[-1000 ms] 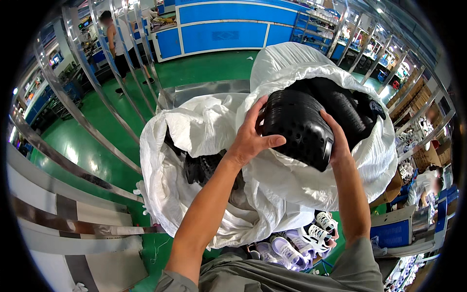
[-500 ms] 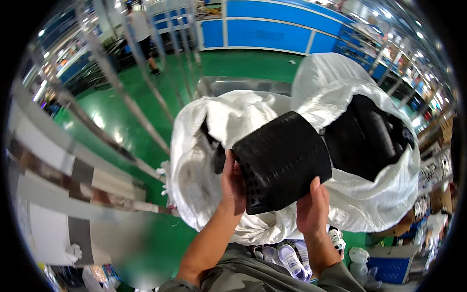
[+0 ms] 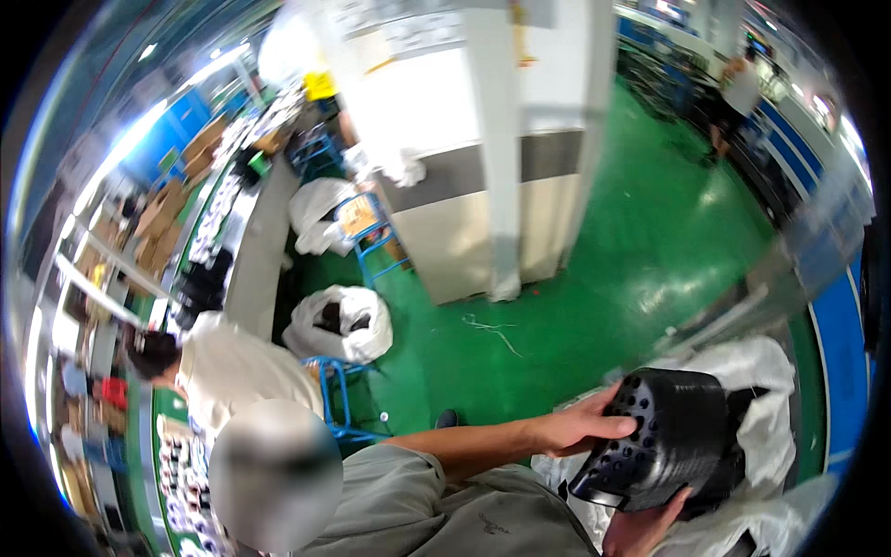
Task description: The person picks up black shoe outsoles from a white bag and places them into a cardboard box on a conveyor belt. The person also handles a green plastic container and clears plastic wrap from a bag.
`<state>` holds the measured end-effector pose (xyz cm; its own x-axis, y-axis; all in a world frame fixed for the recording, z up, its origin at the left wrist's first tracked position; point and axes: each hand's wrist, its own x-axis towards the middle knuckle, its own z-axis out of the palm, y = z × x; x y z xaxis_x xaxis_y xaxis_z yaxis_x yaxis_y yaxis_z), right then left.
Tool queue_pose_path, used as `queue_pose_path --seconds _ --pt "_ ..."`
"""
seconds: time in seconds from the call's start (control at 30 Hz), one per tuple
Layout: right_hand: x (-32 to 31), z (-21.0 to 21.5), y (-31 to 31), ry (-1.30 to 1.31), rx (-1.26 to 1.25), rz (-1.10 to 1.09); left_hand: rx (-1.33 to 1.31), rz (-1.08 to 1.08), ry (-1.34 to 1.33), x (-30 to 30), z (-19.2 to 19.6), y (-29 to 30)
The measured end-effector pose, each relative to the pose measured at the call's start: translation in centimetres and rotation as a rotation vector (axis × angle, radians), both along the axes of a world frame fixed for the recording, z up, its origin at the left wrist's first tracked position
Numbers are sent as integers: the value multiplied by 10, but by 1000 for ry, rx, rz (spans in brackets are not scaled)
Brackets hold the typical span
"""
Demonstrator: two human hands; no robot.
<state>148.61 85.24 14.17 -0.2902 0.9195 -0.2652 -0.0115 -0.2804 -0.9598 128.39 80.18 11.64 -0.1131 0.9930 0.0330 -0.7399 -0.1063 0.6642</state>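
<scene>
Both hands grip a thick, curved black piece (image 3: 682, 436) at the lower right; its exact kind I cannot tell. Rows of round holes mark its left face, and the top looks smooth and shiny. My left hand (image 3: 585, 425) is closed on its upper left side, thumb lying over the holed face. From below, my right hand (image 3: 645, 527) holds the near edge, its fingers partly hidden. Beneath and around the piece lies a white woven sack (image 3: 768, 371), with more black material showing by its mouth.
A person in a light shirt (image 3: 237, 367) sits at a long bench (image 3: 260, 251) on the left. Blue stools (image 3: 343, 395) and a white sack (image 3: 367, 320) stand on the green floor. Ahead rises a white pillar (image 3: 492, 167). Another person (image 3: 738, 97) is far right.
My view has swung left, bringing the bench and seated person into sight. The black piece stays in both hands, now at the lower right with its holed face showing more.
</scene>
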Motion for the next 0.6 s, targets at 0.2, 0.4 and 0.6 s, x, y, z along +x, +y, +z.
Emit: queue_pose_path --seconds 0.2,0.4,0.6 --pt "-89 -21 -45 496 -670 462 71 343 308 -72 -33 -126" --pt "-188 -48 -100 354 -978 683 56 564 286 -143 -68 -214" --pt "-252 -71 -153 204 -1267 714 -109 819 70 -179 -106 -287"
